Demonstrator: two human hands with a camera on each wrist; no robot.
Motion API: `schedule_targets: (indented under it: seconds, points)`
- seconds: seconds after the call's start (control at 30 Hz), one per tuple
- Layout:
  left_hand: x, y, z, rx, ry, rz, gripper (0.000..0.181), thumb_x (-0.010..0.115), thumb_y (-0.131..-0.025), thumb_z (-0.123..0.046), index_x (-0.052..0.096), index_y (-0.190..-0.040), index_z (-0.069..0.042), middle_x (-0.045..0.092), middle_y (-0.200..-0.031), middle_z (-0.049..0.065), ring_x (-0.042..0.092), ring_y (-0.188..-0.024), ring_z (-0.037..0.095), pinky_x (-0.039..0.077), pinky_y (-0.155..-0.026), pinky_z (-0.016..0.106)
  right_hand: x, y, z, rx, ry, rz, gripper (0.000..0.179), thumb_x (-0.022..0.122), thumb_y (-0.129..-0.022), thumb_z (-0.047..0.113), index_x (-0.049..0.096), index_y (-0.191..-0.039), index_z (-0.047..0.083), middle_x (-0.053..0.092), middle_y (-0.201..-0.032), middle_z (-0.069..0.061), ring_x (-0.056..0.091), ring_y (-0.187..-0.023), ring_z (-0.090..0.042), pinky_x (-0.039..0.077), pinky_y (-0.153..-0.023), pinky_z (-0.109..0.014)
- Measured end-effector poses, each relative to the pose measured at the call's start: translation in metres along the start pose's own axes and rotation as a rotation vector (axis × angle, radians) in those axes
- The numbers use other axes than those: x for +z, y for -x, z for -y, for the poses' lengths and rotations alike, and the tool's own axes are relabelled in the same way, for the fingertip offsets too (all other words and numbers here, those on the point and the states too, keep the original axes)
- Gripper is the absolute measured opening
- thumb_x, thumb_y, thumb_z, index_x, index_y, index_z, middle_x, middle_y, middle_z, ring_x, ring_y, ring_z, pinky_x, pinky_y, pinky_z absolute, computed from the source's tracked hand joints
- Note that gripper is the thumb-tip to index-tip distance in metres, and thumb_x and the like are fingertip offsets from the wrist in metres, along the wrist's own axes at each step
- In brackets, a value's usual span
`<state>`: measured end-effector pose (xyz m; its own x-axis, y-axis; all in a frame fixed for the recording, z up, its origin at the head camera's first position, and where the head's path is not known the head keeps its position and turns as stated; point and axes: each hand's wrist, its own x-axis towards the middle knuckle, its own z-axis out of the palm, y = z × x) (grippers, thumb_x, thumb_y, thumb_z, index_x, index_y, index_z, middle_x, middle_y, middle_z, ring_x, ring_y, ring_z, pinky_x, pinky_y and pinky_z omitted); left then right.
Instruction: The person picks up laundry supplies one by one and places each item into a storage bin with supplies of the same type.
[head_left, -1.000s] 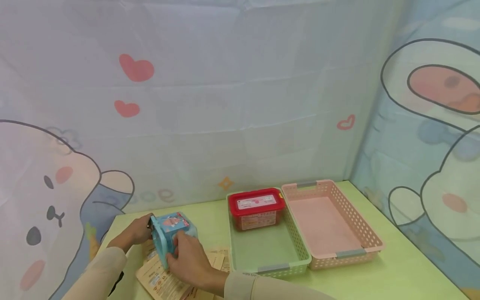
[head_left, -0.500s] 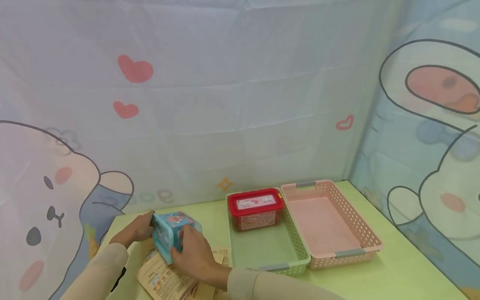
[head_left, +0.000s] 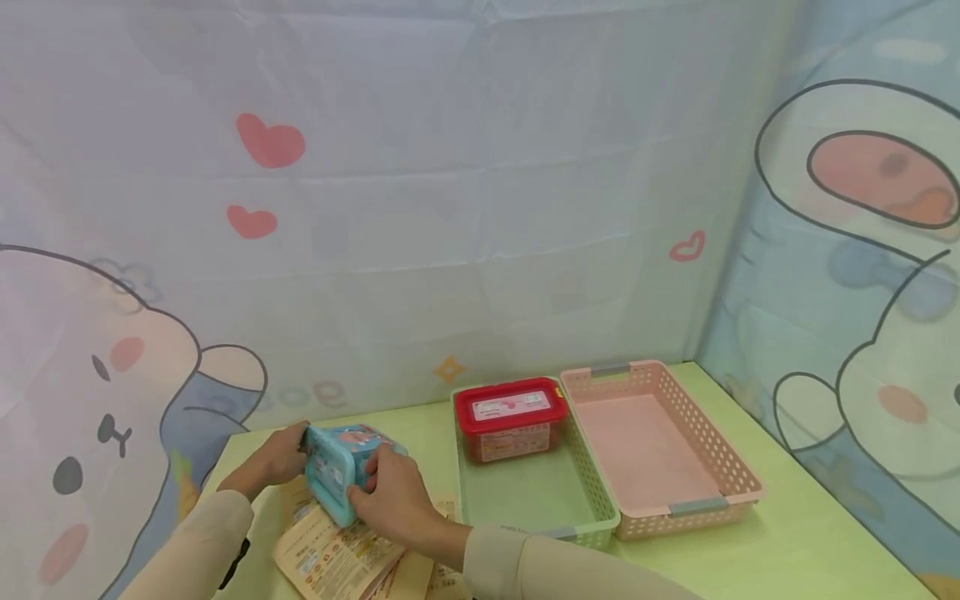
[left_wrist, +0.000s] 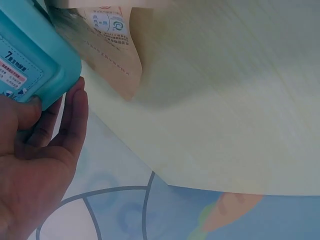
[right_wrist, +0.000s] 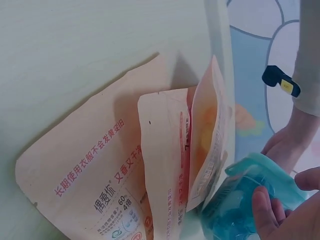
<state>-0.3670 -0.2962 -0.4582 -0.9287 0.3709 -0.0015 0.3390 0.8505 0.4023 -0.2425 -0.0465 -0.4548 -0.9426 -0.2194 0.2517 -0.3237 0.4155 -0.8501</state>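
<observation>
A clear-walled plastic tub with a light-blue lid (head_left: 330, 479) is tilted on its side above the paper pouches at the table's left, lid turned toward me. My left hand (head_left: 281, 454) holds a corner of it, thumb on the lid (left_wrist: 47, 65) and fingers beneath in the left wrist view. From the other side my right hand (head_left: 401, 504) grips the tub, with fingertips (right_wrist: 262, 205) against its wall. Blue contents show through the tub (right_wrist: 232, 205) in the right wrist view. Several brown paper pouches (right_wrist: 85, 165) lie under and beside it, one standing partly gaping.
Right of the pouches is a green perforated basket (head_left: 517, 500) holding a red-lidded clear box (head_left: 513, 408) at its back. A pink basket (head_left: 645, 450) stands against its right side. A printed cloth backdrop (head_left: 480, 208) rises behind the pale green table (head_left: 795, 533).
The tub has turned so its lid faces me more, and has shifted slightly right. My right hand has moved a little right and up with it; the left hand keeps its hold.
</observation>
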Motion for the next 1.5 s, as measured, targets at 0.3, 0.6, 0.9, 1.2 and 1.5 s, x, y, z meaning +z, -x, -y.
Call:
schedule_targets:
  seconds: [0.3,0.6,0.9,1.2,1.5]
  points:
    - [0.002,0.002,-0.008,-0.013,-0.019,-0.113,0.006,0.055,-0.103,-0.003,0.057,-0.107,0.002,0.055,-0.083,0.009,0.049,-0.07,0.024,0.039,-0.063,0.039,-0.008,-0.005,0.001,0.029,-0.031,-0.046,0.024,0.079,-0.096,0.015,0.057,-0.103,0.008,0.058,-0.085,0.002,0.052,-0.071,-0.006,0.049,-0.063,-0.022]
    - [0.006,-0.002,-0.012,-0.048,0.002,-0.124,0.025,0.054,-0.105,-0.005,0.057,-0.123,0.012,0.058,-0.083,0.01,0.053,-0.068,0.023,0.042,-0.061,0.038,-0.009,-0.004,-0.005,0.054,-0.104,-0.098,0.025,0.078,-0.097,0.016,0.057,-0.107,0.007,0.059,-0.089,0.0,0.053,-0.076,-0.006,0.051,-0.063,-0.022]
    - [-0.003,-0.002,-0.027,-0.067,0.075,-0.156,0.023,0.048,-0.106,-0.004,0.056,-0.121,0.013,0.064,-0.087,0.016,0.063,-0.065,0.021,0.053,-0.057,0.037,-0.02,-0.016,-0.01,0.021,-0.062,-0.18,0.03,0.078,-0.096,0.015,0.055,-0.111,0.005,0.057,-0.097,-0.006,0.051,-0.082,-0.01,0.049,-0.071,-0.025]
    - [-0.011,-0.002,-0.046,-0.091,0.045,-0.217,0.034,0.047,-0.105,-0.003,0.051,-0.132,0.018,0.068,-0.107,0.033,0.069,-0.087,0.039,0.057,-0.068,0.048,-0.032,-0.025,-0.006,0.071,-0.075,-0.228,0.03,0.079,-0.095,0.01,0.057,-0.114,0.003,0.059,-0.097,-0.005,0.056,-0.086,-0.012,0.054,-0.073,-0.026]
    - [-0.02,0.0,-0.059,-0.073,0.09,-0.232,0.028,0.044,-0.108,-0.004,0.049,-0.128,0.015,0.067,-0.106,0.034,0.068,-0.079,0.034,0.055,-0.062,0.043,-0.047,-0.032,-0.005,0.107,-0.085,-0.261,0.029,0.079,-0.093,0.008,0.06,-0.115,0.003,0.063,-0.095,-0.005,0.061,-0.086,-0.013,0.057,-0.075,-0.028]
